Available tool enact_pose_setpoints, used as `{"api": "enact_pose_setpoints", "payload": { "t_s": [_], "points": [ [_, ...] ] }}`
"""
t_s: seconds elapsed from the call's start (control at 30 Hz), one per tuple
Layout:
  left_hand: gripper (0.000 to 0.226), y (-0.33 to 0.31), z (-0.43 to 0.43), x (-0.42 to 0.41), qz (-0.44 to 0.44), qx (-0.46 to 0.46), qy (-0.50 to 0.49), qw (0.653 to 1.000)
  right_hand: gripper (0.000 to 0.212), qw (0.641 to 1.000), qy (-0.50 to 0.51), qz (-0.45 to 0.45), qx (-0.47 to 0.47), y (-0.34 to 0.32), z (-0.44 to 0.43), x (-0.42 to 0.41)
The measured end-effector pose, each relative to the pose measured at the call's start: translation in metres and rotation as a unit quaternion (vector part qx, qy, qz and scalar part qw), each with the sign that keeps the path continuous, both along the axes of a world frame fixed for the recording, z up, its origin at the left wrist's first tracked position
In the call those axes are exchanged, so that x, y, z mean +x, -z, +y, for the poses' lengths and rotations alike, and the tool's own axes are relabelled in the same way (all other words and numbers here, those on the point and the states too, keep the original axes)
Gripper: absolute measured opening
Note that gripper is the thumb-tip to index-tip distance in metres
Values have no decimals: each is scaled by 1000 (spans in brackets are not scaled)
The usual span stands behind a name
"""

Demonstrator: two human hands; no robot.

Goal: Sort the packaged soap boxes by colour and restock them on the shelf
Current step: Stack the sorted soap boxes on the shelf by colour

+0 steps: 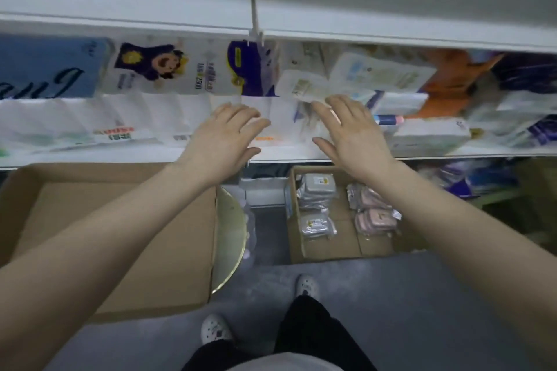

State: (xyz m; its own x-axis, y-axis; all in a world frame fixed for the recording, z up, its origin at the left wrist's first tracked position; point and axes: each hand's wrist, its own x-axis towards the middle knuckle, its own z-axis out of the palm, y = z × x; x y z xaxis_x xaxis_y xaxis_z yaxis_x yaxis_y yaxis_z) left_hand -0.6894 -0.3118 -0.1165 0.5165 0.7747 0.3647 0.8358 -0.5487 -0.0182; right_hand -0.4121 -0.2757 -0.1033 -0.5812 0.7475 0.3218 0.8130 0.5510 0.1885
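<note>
**Shelf spot being readied**

The left hand (224, 132) and right hand (346, 132) are being held spread and empty over the shelf (289, 156) packs (room is seemingly being made). The grey soap boxes (318, 190) and pink soap boxes (373, 215) are being left flat in the floor carton (328, 250), long axes roughly left-right; a downward reach is being called for next.

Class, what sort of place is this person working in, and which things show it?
Probably a shop or stockroom mid-restocking: a long white shelf crammed with tissue packs, and an open cardboard box of wrapped soap boxes on the floor below.
</note>
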Motion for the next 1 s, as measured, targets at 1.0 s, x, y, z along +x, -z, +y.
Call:
{"api": "enact_pose_setpoints", "payload": {
  "t_s": [1.0],
  "points": [
    [61,382,-25,297,-102,-389,-212,891,87,922,1,-30,-387,421,133,164]
  ]
}}
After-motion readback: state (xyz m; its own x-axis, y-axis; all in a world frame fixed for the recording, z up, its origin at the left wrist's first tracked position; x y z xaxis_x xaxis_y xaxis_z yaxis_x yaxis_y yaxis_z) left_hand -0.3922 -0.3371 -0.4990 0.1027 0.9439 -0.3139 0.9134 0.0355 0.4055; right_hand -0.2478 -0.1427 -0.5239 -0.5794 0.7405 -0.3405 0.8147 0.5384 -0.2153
